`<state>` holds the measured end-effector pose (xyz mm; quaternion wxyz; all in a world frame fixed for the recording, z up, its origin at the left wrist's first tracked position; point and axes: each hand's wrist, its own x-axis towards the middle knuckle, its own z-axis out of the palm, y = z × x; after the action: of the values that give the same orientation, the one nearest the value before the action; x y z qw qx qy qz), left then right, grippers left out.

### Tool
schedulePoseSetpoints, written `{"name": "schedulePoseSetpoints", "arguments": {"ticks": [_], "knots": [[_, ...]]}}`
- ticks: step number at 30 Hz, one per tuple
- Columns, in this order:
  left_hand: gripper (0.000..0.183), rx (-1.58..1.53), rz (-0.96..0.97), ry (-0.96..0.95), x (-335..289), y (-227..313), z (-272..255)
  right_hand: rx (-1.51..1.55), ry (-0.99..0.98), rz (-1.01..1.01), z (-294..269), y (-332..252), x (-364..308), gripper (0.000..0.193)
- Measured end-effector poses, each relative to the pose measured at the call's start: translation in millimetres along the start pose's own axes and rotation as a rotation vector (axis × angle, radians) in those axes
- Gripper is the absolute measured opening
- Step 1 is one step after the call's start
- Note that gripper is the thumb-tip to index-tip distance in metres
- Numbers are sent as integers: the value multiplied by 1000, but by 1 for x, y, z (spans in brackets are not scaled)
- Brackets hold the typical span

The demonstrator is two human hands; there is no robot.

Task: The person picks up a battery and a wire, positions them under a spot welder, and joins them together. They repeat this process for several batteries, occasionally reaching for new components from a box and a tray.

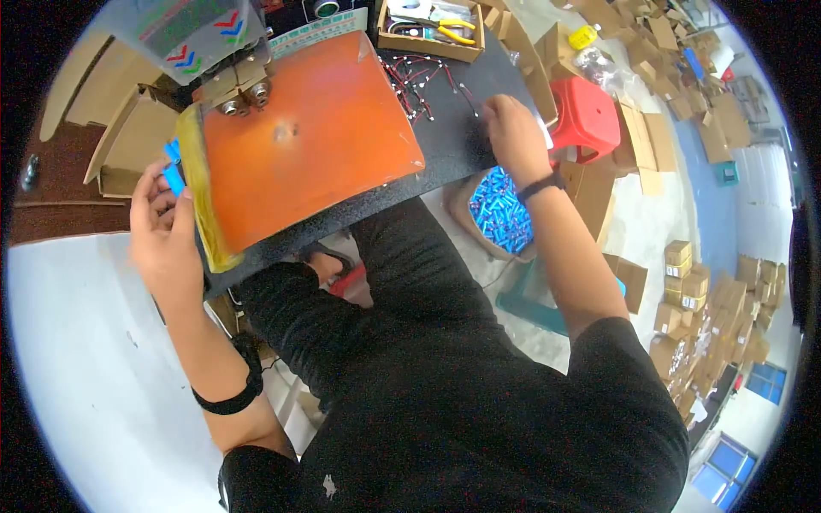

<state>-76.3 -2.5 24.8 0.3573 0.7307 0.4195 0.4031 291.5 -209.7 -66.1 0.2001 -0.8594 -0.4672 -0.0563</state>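
Observation:
My left hand [164,235] is at the left edge of the orange mat [316,145], closed around small blue cylindrical battery cells [174,180]. At least two of them stick up past my fingers, close to the yellow taped edge of the mat. My right hand [516,137] is at the right side of the black tabletop [462,141], its fingers curled downward; whatever they hold, if anything, is hidden. Thin red and black wires with small connectors [416,85] lie on the tabletop to the left of that hand. Metal electrode parts [244,98] of a machine sit over the mat's far left.
Below my right forearm stands a container full of blue battery cells [500,214]. A cardboard tray with yellow-handled pliers [456,32] sits at the table's back. A red plastic stool [586,120] is to the right, among many cardboard boxes [680,256]. A white surface [85,342] lies at left.

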Motion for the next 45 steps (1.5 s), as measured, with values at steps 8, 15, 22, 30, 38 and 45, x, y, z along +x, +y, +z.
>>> {"name": "schedulePoseSetpoints", "arguments": {"ticks": [8,15,22,30,38,45], "knots": [[39,-118,103,-48,-30,12,14,537,31,75,-19,-20,2,23],[28,-125,66,-199,-27,24,53,1139,-121,169,-74,-85,0,16],[31,-5,-66,-204,-15,28,63,1069,-54,7,-51,-137,-9,12],[32,-78,-133,-199,-7,26,67,1029,156,-38,-18,-136,-8,14],[32,-25,-90,-173,-8,25,65,768,157,13,-52,-78,8,25],[30,-54,-58,-165,-11,21,67,370,125,94,-106,-61,15,13]]}}
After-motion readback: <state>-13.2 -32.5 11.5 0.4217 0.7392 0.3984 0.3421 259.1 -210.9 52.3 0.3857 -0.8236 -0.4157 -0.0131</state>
